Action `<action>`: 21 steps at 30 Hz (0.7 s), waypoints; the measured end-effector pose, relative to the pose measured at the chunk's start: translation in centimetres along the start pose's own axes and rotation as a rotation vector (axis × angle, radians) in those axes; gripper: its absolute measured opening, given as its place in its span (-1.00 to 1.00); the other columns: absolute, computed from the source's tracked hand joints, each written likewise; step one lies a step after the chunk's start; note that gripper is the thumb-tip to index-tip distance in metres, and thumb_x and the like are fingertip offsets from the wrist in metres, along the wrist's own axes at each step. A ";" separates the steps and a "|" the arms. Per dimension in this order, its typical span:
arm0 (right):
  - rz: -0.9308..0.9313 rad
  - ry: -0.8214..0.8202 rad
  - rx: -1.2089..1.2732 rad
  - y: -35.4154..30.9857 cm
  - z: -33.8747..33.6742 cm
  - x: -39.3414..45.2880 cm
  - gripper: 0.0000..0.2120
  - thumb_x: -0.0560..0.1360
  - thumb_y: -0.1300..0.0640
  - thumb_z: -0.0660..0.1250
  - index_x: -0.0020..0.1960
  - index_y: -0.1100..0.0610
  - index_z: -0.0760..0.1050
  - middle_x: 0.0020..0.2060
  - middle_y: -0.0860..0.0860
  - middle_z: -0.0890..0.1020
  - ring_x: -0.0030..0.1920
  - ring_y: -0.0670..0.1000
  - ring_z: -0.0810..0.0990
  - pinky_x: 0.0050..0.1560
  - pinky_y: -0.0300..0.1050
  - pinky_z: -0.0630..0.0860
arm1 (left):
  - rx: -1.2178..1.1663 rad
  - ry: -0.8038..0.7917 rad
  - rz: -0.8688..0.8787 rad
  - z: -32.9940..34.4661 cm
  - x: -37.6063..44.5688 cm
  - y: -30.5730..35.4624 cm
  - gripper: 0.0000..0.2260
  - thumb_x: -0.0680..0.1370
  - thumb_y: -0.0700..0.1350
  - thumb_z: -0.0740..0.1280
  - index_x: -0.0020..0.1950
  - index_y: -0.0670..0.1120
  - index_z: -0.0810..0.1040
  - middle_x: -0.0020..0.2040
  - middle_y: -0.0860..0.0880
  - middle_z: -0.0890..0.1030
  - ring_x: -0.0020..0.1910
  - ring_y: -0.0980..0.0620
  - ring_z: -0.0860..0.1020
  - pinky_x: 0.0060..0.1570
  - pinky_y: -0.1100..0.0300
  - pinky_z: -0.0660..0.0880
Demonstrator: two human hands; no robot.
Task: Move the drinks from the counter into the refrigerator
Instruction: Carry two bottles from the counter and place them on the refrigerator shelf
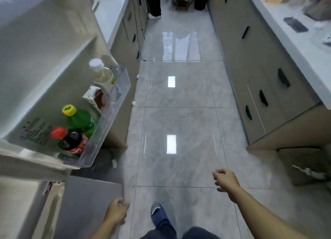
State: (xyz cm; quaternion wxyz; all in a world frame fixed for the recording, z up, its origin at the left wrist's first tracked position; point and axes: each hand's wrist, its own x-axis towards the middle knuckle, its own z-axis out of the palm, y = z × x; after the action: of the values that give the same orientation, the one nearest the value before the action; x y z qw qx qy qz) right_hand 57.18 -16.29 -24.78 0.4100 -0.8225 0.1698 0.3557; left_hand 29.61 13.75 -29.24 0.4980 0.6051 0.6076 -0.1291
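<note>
Four drinks stand in the clear door shelf [114, 102] of the open refrigerator door [35, 59]: a dark cola bottle [71, 142] with a red cap at the end nearest the person, a green bottle [80, 121] with a yellow cap next to it, then a small carton [95, 97], and a pale bottle [102, 72] with a white cap at the far end. All four are upright and packed close along the shelf, so that part of the job looks done.

Whether more drinks wait is hard to say. The worktop [293, 34] across the aisle from the door shelf carries a dark flat object and some blurred packages, none clearly a bottle.

Both hands carry nothing. The left hand [117, 212] is loosely curled, below the door shelf and touching or just beside the corner of the grey lower door [89, 203]; contact cannot be told for certain. The right hand [225, 180] hangs in the air with its fingers loosely curled, well apart from the door shelf.

The tiled floor [179, 113] runs open down the aisle. The door shelf juts into the aisle, and its clear edge would be easy to clip. Another person's legs [154, 3] stand at the far end, well apart from the door shelf.
</note>
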 end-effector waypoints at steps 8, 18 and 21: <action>0.247 0.084 -0.006 7.1 -2.8 0.5 -0.87 0.55 0.14 0.30 -0.09 0.20 0.50 -0.24 0.11 0.57 -0.26 0.10 0.48 -0.24 -0.05 0.49 | 0.098 -0.124 -0.070 3.4 2.4 5.3 -0.82 0.57 -0.14 0.35 0.14 -0.16 0.51 -0.19 -0.19 0.57 -0.36 -0.06 0.45 -0.31 0.17 0.45; 0.333 0.241 -0.113 6.9 -9.3 8.0 -0.66 0.37 0.26 0.40 -0.49 0.18 0.31 -0.52 0.10 0.39 -0.39 0.11 0.44 -0.23 -0.01 0.38 | 0.047 -0.174 0.115 10.3 8.4 25.6 -0.83 0.59 -0.09 0.31 0.16 -0.05 0.47 0.00 -0.16 0.59 -0.22 -0.07 0.55 -0.18 0.05 0.56; 0.371 0.146 -0.122 1.6 -12.3 13.9 -0.79 0.43 0.27 0.42 -0.37 0.28 0.53 -0.39 0.18 0.61 -0.25 0.18 0.62 -0.10 0.00 0.52 | 0.021 -0.121 0.109 11.7 9.4 29.8 -0.85 0.58 -0.07 0.32 0.13 -0.03 0.49 -0.01 -0.12 0.61 -0.22 -0.06 0.57 -0.24 0.08 0.58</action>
State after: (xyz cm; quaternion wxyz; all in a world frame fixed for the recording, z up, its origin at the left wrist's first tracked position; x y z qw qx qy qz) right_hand 71.36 -26.86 -30.64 0.2736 -0.8240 0.3260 0.3740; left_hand 62.74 17.56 -28.65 0.5335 0.6338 0.5412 -0.1443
